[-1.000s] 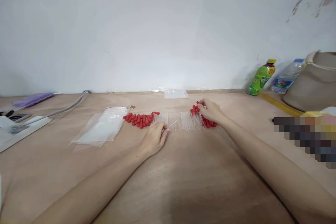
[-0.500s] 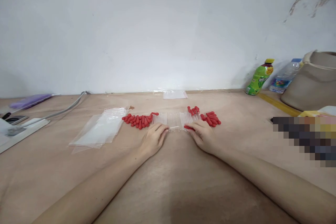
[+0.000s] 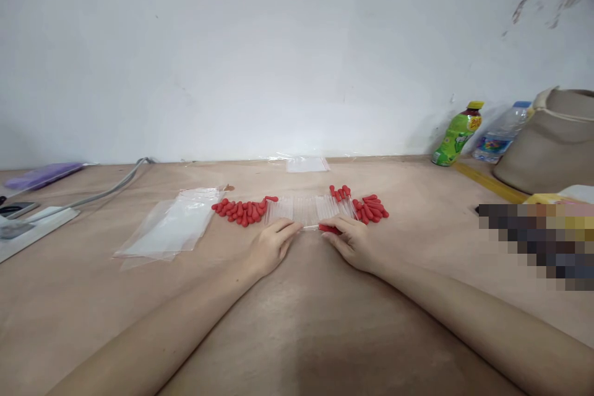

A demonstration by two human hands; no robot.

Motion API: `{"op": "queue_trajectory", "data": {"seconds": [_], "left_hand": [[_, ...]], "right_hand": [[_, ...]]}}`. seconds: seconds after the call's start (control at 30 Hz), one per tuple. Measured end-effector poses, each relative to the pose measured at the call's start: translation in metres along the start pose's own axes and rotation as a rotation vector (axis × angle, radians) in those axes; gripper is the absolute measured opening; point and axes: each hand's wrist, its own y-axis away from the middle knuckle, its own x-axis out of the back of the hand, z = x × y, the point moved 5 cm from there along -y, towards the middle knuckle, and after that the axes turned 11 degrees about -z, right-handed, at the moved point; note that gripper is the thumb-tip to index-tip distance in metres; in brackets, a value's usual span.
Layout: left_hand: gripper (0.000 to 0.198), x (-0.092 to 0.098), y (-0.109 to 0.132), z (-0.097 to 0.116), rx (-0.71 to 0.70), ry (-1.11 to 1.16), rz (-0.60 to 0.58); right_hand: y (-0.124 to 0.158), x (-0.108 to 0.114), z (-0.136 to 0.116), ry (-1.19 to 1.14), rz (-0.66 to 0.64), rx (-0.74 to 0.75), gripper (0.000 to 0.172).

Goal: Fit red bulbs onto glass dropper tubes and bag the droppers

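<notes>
Between its thumb and fingers my left hand (image 3: 273, 244) pinches a thin clear dropper tube (image 3: 310, 228), which points right. My right hand (image 3: 353, 241) is closed on a red rubber dropper bulb (image 3: 328, 229), its near end at the tube's tip. Whether the tube has entered the bulb I cannot tell. Just behind both hands lies a row of clear tubes (image 3: 304, 207). A pile of loose red bulbs (image 3: 241, 211) sits left of the row. To its right are more red bulbs (image 3: 370, 208), and several red bulbs (image 3: 340, 192) sit at the row's far right end.
Clear plastic bags (image 3: 171, 229) lie on the left, with another bag (image 3: 307, 164) by the wall. A power strip (image 3: 41, 229) with a grey cable is at far left. A green bottle (image 3: 457, 135), a water bottle (image 3: 501, 133) and a beige bucket (image 3: 547, 142) stand at right.
My right hand has moved left with the red bulb, closing the gap to the tube's tip. My left hand keeps its pinch on the tube. The view has shifted slightly.
</notes>
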Motion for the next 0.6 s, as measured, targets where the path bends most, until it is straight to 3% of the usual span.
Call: {"op": "queue_trajectory", "data": {"seconds": [0.2, 0.6], "left_hand": [[0.033, -0.0024, 0.0014, 0.0041, -0.112, -0.033, -0.003], [0.041, -0.0090, 0.0065, 0.0046, -0.220, -0.137, -0.068]], "right_hand": [[0.0007, -0.0005, 0.0023, 0.027, -0.014, -0.011, 0.017], [0.0062, -0.0010, -0.0037, 0.069, -0.039, 0.120, 0.019]]}}
